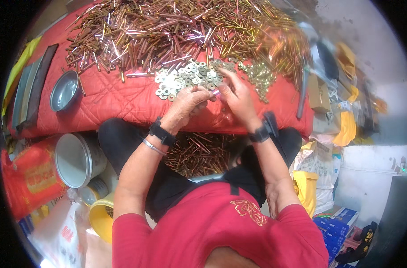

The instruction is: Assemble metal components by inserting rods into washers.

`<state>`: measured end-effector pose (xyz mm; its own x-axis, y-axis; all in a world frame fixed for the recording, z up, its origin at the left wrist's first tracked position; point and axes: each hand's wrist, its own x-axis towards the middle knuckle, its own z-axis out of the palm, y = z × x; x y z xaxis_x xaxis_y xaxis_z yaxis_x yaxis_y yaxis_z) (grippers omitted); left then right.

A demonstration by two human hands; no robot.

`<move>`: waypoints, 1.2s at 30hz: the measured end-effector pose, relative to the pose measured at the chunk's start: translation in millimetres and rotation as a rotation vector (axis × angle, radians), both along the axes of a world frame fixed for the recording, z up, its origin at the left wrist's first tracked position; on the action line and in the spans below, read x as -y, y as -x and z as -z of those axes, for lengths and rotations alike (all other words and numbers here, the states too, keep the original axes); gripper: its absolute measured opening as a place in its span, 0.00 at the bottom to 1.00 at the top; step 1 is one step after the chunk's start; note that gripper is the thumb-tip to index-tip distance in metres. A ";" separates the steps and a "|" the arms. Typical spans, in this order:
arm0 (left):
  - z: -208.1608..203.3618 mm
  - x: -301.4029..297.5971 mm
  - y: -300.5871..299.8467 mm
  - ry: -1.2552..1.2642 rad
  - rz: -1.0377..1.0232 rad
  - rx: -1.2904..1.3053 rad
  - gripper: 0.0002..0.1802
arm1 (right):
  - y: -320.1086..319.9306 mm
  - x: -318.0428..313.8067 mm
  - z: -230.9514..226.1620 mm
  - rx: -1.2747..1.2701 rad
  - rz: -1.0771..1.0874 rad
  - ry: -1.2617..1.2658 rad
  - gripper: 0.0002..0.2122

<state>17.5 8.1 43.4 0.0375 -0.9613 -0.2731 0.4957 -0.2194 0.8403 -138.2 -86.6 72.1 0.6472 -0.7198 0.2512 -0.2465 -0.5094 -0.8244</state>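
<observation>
My left hand (188,103) is closed, its thumb and fingers pinched round a thin metal rod (216,92) whose shiny end shows at the fingertips. The rest of that rod is hidden by the hand. Close beside it, my right hand (240,97) has its fingers apart, the index finger stretched toward the washers and the thumb near the rod's end. Just beyond both hands lies a spread of flat silver washers (182,77). To their right is a heap of small brass-coloured pieces (260,76), perhaps nuts. A large pile of copper and gold-coloured metal rods (167,33) covers the far side.
A red quilted cover (118,105) lies under everything. On it at left stands a metal bowl (65,90). Below the edge, more rods (197,154) lie between my legs. A white bucket (74,161) and yellow bucket (101,216) stand left; a cardboard box (318,94) is at right.
</observation>
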 end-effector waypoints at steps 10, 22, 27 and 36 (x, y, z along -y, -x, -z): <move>0.3 1.3 -1.4 0.002 0.041 -0.034 0.09 | -3.8 -4.6 -4.9 0.113 -0.056 0.183 0.13; 2.1 0.8 1.1 -0.020 0.018 -0.014 0.10 | 2.6 4.4 -0.5 -0.103 0.000 -0.044 0.15; 0.6 -2.4 3.3 -0.064 0.080 0.123 0.11 | 2.8 4.2 -14.0 -0.017 -0.183 -0.306 0.14; -16.6 -8.8 4.0 0.244 0.378 0.474 0.21 | -11.9 89.8 15.6 -0.141 0.096 0.470 0.11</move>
<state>13.5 16.8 60.0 -0.2528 -0.9640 -0.0820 -0.0151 -0.0808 0.9966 -126.3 -176.4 56.5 0.6346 -0.6077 0.4775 -0.4033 -0.7874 -0.4661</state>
